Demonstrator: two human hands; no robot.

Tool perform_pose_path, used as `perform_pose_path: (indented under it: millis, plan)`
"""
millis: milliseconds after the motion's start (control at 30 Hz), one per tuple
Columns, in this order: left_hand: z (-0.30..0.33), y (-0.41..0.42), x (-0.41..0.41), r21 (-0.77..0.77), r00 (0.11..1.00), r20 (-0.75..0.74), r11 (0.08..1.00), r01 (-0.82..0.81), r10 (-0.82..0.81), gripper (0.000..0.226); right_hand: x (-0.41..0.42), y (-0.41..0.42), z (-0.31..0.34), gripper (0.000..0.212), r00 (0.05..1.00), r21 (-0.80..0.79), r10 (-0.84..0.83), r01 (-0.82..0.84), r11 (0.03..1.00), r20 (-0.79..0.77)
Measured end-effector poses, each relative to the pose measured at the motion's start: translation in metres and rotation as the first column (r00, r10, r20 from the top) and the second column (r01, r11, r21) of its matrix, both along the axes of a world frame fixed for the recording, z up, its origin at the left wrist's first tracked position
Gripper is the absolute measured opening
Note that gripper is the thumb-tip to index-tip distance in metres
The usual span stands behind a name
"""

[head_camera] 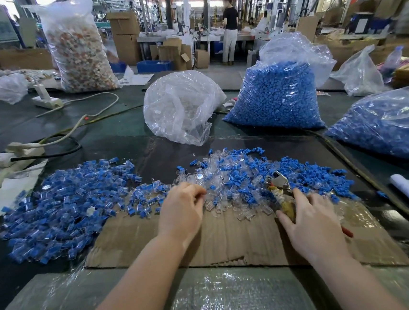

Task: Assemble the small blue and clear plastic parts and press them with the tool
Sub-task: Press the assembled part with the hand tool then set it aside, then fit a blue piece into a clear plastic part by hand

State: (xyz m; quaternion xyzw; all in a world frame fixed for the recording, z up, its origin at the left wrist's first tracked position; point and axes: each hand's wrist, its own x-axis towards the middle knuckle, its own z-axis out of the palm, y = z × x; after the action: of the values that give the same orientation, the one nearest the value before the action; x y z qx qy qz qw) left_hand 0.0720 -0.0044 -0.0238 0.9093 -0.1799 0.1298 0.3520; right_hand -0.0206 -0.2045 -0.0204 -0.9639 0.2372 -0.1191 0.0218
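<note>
A wide heap of assembled blue-and-clear parts [63,208] covers the left of the mat. A second heap of loose clear shells and blue plugs [245,176] lies ahead in the middle. My left hand [181,209] reaches into the near edge of that loose heap, fingers curled down among clear shells; whether it pinches one is hidden. My right hand [310,222] lies over the handles of the pliers-like press tool [280,187], fingers spread along them. The tool's metal jaws point away into the blue plugs.
A cardboard sheet [226,237] lies under both hands. Behind stand a bag of clear shells [181,107] and two bags of blue plugs [275,98] [385,125]. Power strips and cables [23,149] are at the left. A person stands far back.
</note>
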Motion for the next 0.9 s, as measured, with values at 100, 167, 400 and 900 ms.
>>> perform_pose_path:
  millis: [100, 167, 400, 900]
  plan:
    - [-0.006, -0.013, -0.002, 0.079, 0.999, -0.026, 0.996, 0.038, -0.036, 0.026, -0.002, 0.000, -0.001, 0.070, 1.000, -0.011, -0.001, 0.001, 1.000, -0.029]
    - [-0.009, -0.019, -0.003, 0.067, 0.999, -0.021, 0.997, 0.026, -0.025, 0.026, -0.002, 0.000, 0.000, 0.071, 0.999, -0.014, -0.007, 0.007, 1.000, -0.036]
    - [-0.018, -0.022, -0.007, -0.005, 1.000, -0.011, 1.000, 0.010, -0.010, 0.018, 0.006, 0.010, 0.010, 0.061, 0.988, 0.056, 0.036, -0.045, 0.997, 0.148]
    - [-0.015, -0.019, -0.009, -0.100, 0.999, -0.009, 0.994, 0.032, -0.033, 0.014, 0.100, 0.053, 0.022, 0.024, 0.971, 0.037, 0.193, -0.200, 0.979, 0.143]
